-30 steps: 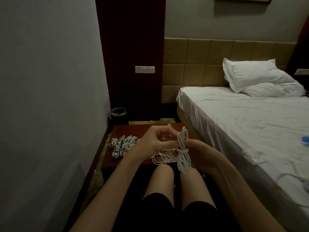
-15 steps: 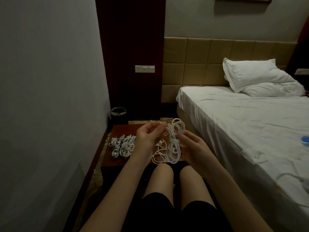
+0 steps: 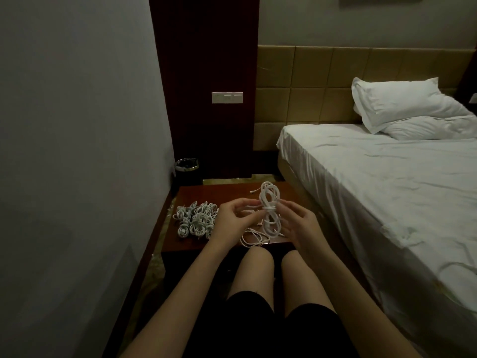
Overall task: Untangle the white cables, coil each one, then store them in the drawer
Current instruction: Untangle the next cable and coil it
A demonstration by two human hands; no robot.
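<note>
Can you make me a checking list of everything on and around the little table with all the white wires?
Surface: dark wooden table.
Job's things: coiled cable held upright; pile of coiled cables on the table's left.
Clutter: nothing seen.
Grips: left hand pinches the coil's middle wrap; right hand holds the coil.
Cables: loose cables lie at the near edge.
Surroundings: bed, pillows, bin, wall switch.

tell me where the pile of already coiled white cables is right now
In the head view the pile of coiled white cables lies on the left part of the dark red wooden table, just left of the left hand.
</note>
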